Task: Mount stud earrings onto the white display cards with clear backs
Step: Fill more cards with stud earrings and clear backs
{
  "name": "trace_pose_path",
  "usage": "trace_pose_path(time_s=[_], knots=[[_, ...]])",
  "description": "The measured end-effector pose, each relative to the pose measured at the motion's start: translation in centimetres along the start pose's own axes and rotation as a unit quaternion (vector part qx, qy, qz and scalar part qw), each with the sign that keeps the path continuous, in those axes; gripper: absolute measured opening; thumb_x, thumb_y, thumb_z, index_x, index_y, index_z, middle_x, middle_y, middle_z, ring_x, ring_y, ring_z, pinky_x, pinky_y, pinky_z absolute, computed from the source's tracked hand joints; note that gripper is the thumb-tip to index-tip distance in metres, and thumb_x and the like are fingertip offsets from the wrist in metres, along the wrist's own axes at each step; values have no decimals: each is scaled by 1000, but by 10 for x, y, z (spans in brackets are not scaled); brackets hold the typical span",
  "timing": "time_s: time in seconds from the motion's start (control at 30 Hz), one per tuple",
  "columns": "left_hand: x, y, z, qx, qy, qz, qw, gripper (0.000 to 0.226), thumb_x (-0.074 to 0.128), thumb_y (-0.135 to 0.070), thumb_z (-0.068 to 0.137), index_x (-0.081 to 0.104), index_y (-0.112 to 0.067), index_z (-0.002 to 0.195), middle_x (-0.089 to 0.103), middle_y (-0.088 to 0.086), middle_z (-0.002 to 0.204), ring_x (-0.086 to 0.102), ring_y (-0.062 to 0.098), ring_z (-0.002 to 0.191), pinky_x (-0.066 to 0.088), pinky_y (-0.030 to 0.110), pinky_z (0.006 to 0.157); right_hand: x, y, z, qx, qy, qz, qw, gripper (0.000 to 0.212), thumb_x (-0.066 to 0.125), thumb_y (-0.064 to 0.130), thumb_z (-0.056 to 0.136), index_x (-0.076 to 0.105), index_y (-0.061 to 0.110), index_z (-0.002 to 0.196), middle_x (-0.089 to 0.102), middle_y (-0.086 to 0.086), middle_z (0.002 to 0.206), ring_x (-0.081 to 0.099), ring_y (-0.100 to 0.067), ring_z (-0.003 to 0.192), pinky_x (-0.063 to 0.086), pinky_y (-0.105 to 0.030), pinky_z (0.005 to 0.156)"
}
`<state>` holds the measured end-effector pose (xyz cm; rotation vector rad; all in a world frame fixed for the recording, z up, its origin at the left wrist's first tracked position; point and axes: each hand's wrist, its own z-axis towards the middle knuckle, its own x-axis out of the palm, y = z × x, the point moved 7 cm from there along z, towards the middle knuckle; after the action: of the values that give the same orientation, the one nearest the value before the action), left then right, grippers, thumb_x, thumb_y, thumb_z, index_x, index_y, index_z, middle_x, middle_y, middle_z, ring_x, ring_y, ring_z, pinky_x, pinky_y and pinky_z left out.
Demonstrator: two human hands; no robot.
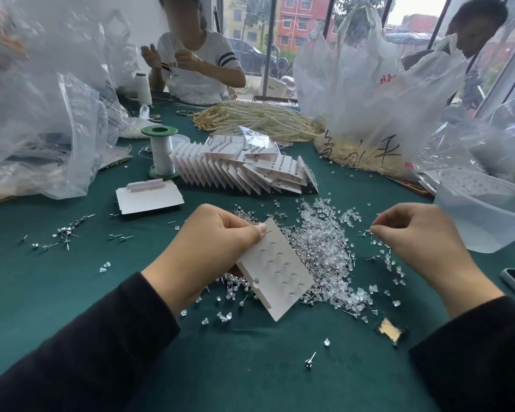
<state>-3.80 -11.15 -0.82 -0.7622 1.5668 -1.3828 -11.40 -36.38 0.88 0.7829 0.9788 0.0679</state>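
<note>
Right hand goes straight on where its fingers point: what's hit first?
Probably the white card held by the left hand, near its top corner. Depth unclear: the right hand could graze the pile of clear backs first.

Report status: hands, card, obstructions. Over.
Left hand grips card, tilted above the pile. Right hand pinches a small piece, too small to identify. Nothing between hand and card.

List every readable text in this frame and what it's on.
Nothing can be quoted with confidence.
Big plastic bag: black handwritten characters and small red print, not legible.
Clear bag on the left: printed lines, too small to read.
T-shirt of the person opposite: print, blurred.
White card in the hand: no text visible.
</note>
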Motion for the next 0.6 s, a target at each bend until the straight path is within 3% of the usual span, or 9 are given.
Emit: trace_pose_path(time_s=[0.17,0.3,0.4,0.47,0.6], knots=[[0,1,1,-3,-3,6,1000,25,65,-16,82,72,-2,63,71,16,67,62,19,53,49,22,47,-2,-2,0,6,-3,5,1000,19,71,8,75,68,23,64,66,6,64,60,-11,64,40,-20,57],[0,1,1,0,-5,17,1000,25,65,-18,82,73,-3,63,71,16,67,61,19,54,50,25,52,-1,-9,3,34,3,54,998,23,64,1,76,65,20,64,69,-3,66,64,-23,65,55,-39,72],[0,1,1,1,-5,22,1000,25,64,-17,82,73,-3,63,71,18,69,61,19,54,50,23,51,-1,-4,1,34,0,120,992,20,60,0,81,64,16,70,70,-3,67,65,-21,59,57,-46,74],[0,2,1,2,-7,31,999,26,64,-18,82,73,-3,63,70,21,71,60,20,55,49,25,54,0,13,-5,-12,-3,144,990,17,64,3,81,65,17,72,70,-1,67,66,-17,58,57,-39,71],[1,1,0,8,-9,48,999,26,64,-20,82,73,-3,64,70,22,73,58,22,59,49,30,62,7,65,-35,-151,17,205,967,15,71,8,77,68,23,74,68,6,68,61,-4,59,48,-12,58]])
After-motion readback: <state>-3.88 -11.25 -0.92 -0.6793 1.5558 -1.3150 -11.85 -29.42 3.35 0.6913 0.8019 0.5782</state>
